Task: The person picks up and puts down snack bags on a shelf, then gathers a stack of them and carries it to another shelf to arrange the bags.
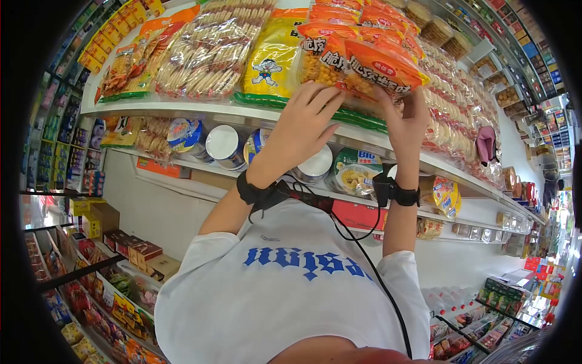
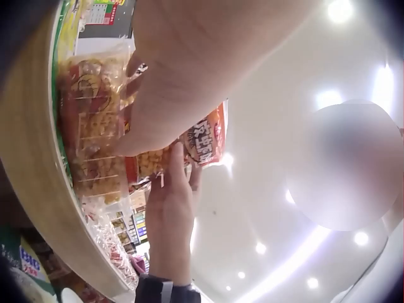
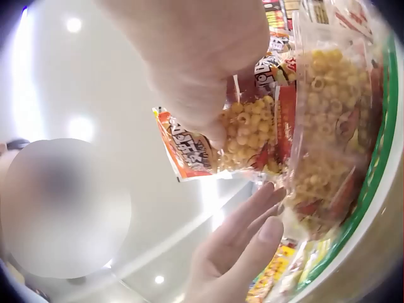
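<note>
Orange snack bags lie piled on the upper shelf [image 1: 224, 109]. My right hand [image 1: 407, 124] pinches the lower edge of the front orange bag [image 1: 385, 65], thumb in front; in the right wrist view this hand [image 3: 196, 57] covers part of the bag [image 3: 189, 148], which shows yellow ring-shaped snacks. To its left, my left hand [image 1: 308, 124] has its fingers extended at the lower edge of a neighbouring orange bag [image 1: 324, 51]. The left wrist view has my left hand [image 2: 183, 69] large at the top, its fingertips partly hidden. Whether they touch the bag is unclear.
A yellow bag [image 1: 271, 64] and clear packs of pale rounds [image 1: 212, 51] lie left of the orange bags. Cup noodles [image 1: 357, 173] stand on the shelf below, under the forearms. A pink item [image 1: 485, 144] hangs at the right. Black cables cross the shirt.
</note>
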